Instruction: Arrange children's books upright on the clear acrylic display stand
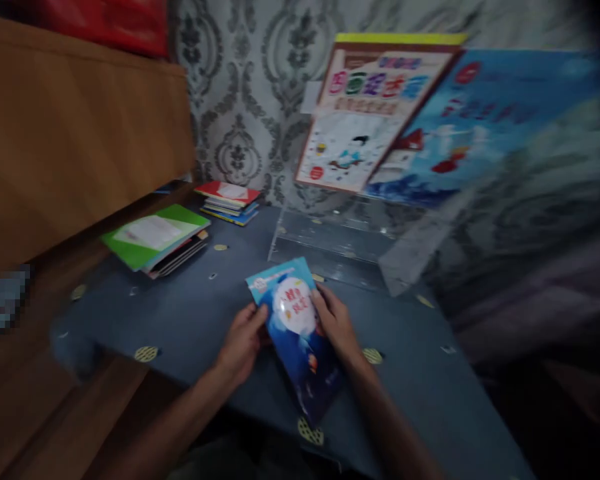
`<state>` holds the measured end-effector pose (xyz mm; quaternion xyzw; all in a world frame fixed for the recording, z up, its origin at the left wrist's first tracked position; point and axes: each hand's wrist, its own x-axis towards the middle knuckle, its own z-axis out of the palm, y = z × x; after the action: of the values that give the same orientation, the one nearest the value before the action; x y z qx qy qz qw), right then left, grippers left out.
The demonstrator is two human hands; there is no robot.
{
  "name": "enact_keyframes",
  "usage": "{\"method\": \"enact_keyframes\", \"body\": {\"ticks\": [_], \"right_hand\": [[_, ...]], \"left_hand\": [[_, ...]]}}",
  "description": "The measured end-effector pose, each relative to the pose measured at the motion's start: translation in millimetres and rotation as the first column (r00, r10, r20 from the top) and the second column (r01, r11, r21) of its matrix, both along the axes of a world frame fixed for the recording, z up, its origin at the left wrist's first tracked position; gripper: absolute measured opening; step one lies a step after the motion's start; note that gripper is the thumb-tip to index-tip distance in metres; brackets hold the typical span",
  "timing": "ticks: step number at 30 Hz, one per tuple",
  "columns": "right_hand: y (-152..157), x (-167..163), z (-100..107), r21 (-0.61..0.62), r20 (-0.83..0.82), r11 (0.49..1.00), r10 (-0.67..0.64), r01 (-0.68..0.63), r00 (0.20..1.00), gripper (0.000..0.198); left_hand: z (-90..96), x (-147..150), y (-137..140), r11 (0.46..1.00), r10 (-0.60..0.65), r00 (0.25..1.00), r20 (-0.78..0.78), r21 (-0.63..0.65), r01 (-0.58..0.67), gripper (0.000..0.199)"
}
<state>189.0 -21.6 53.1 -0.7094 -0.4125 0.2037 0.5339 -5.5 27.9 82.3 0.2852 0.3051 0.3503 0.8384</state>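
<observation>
A blue children's book (305,347) with a white circle on its cover is held tilted above the near part of the table. On its left edge my left hand (243,340) is closed, thumb over the cover. My right hand (336,320) grips the opposite edge, its thumb lying along the cover too. Behind the book stands a clear plastic rack (330,243). Two large picture books are propped on it: one with a white and brown cover (347,127), the other blue (480,127).
A stack of books with a green cover on top (155,233) lies on the table's left side. Farther back sits a smaller stack topped in red (230,193). A wooden cabinet (85,133) borders the left, with patterned wallpaper (237,153) behind the table (190,320).
</observation>
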Motion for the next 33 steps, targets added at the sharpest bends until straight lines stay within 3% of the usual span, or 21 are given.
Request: {"method": "enact_keyframes", "body": {"ticks": [6,9,13,18,21,27,30,33], "right_hand": [[1,1,9,0.135,-0.302,0.984,-0.067,0.112,0.951,0.045],[0,-4,12,0.188,-0.48,0.97,-0.049,0.157,0.876,0.044],[1,-7,21,0.242,-0.647,0.958,0.04,0.155,0.762,0.046],[2,-6,27,0.294,-0.705,0.929,0.052,0.225,0.707,0.048],[1,-10,24,0.311,-0.682,0.917,0.031,0.252,0.731,0.051],[0,-16,30,0.406,-0.573,0.907,0.153,0.116,0.805,0.051],[-2,-10,45,0.472,-0.433,0.877,0.148,0.084,0.889,0.047],[-9,1,57,0.499,-0.193,0.866,0.079,0.028,0.978,0.047]], "left_hand": [[9.6,21,20,0.99,0.094,0.991,-0.095,0.114,-0.083,0.048],[13.1,34,27,0.98,0.163,0.976,-0.141,0.141,-0.143,0.043],[17.4,52,40,0.981,0.189,0.959,-0.21,0.081,-0.176,0.027],[21.5,65,44,0.962,0.23,0.943,-0.239,0.205,-0.182,0.03],[21.0,66,39,0.941,0.275,0.916,-0.294,0.277,-0.193,0.038],[30.8,74,33,0.911,0.264,0.895,-0.358,0.397,-0.11,0.046],[43.2,76,38,0.825,0.32,0.874,-0.367,0.561,-0.066,0.048],[46.5,75,47,0.626,0.439,0.82,-0.367,0.78,0.015,0.041]]}}
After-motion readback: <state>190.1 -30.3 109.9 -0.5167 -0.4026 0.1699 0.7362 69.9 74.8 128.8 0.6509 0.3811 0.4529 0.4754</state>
